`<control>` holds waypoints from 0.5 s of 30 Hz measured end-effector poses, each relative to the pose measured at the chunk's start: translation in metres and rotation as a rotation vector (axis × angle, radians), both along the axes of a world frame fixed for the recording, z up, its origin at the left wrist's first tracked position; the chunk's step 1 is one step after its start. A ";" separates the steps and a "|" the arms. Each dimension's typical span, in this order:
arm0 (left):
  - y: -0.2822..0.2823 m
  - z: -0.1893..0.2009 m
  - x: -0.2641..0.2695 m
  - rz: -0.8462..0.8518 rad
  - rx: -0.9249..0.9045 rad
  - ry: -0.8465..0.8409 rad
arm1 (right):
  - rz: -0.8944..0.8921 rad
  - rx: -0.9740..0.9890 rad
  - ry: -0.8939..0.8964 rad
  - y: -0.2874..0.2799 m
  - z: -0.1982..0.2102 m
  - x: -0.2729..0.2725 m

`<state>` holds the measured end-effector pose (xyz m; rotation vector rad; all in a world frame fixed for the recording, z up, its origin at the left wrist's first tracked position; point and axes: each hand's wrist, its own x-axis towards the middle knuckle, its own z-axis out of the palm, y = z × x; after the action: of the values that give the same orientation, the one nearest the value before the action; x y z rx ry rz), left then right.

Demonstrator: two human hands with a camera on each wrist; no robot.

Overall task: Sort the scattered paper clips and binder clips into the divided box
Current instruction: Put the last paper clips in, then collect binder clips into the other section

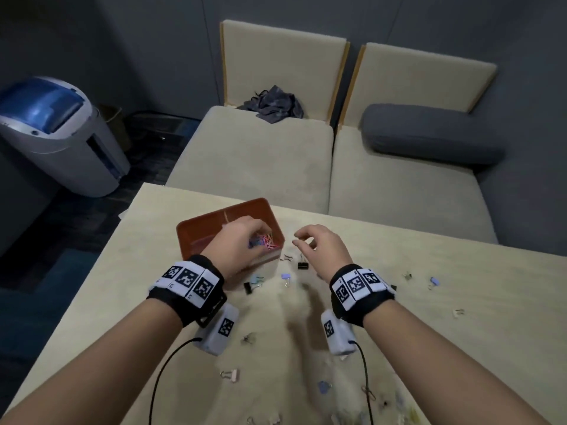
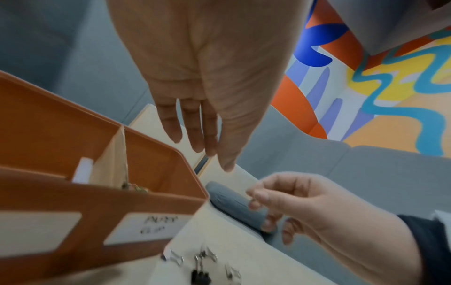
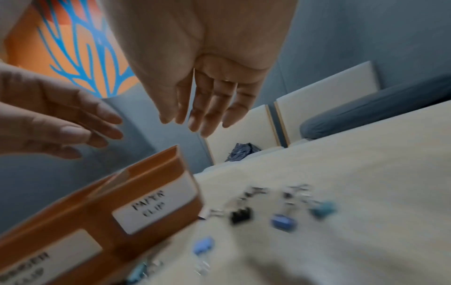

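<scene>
The orange divided box (image 1: 214, 214) stands on the beige table (image 1: 429, 302), with coloured paper clips (image 1: 267, 240) in its right compartment. My left hand (image 1: 242, 240) hovers over that compartment, fingers straight (image 2: 195, 125) and holding nothing. A card divider (image 2: 112, 164) splits the box, and the near wall carries a "PAPER CLIP" label (image 3: 151, 204). My right hand (image 1: 319, 243) hangs just right of the box, fingers relaxed (image 3: 207, 108) and empty. Below it lie a black binder clip (image 1: 303, 265) and a lilac one (image 1: 286, 276).
More binder clips are scattered: a black and a teal one (image 1: 251, 283) by the box, a pink one (image 1: 233, 374) near me, a blue one (image 1: 434, 282) far right. Behind the table is a beige sofa (image 1: 260, 154) with a grey cushion (image 1: 429, 133). A grey-blue bin (image 1: 55, 133) stands left.
</scene>
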<state>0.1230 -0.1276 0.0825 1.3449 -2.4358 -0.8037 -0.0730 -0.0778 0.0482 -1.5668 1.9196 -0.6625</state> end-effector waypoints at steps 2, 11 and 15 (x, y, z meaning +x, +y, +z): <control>0.019 -0.002 -0.013 -0.051 -0.004 -0.005 | -0.020 0.060 0.054 0.037 -0.006 -0.029; 0.114 -0.039 -0.106 -0.229 0.137 -0.149 | -0.271 0.357 0.311 0.205 -0.022 -0.169; 0.151 -0.063 -0.153 -0.318 0.154 -0.237 | -0.326 0.442 0.364 0.238 -0.032 -0.203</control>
<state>-0.0303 0.0231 0.0197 1.1761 -2.8768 -0.9715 -0.2755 0.1601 0.0160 -1.1616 2.4160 -0.0534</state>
